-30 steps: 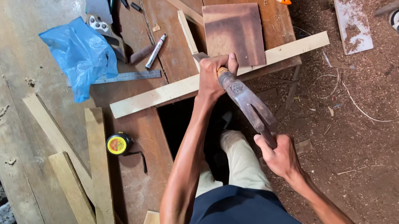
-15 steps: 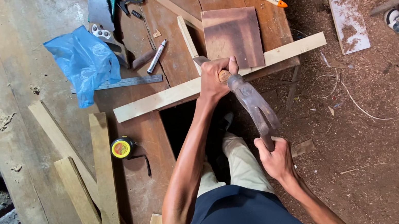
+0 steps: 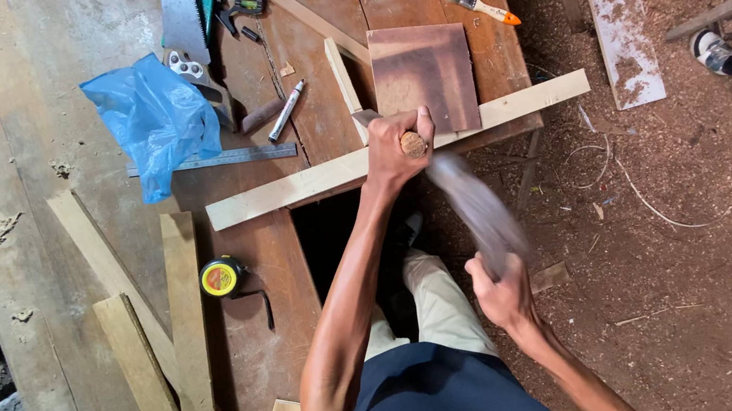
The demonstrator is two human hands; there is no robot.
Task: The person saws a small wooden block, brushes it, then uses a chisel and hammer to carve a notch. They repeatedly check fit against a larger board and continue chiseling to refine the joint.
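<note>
A worn wooden workbench [image 3: 9, 112] bears a pale plank [image 3: 306, 183], blue bag [image 3: 151, 116], tape measure [image 3: 222, 277]

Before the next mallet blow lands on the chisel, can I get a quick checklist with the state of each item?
1. Left hand wrapped round the chisel handle: ok.
2. Chisel tip set on the long batten: cannot tell, hidden by the hand.
3. Right hand gripping the mallet: ok, head blurred.
4. Batten resting across the bench gap: ok.
5. Batten clamped: cannot tell.
6. Tape measure away from the strike: ok.
</note>
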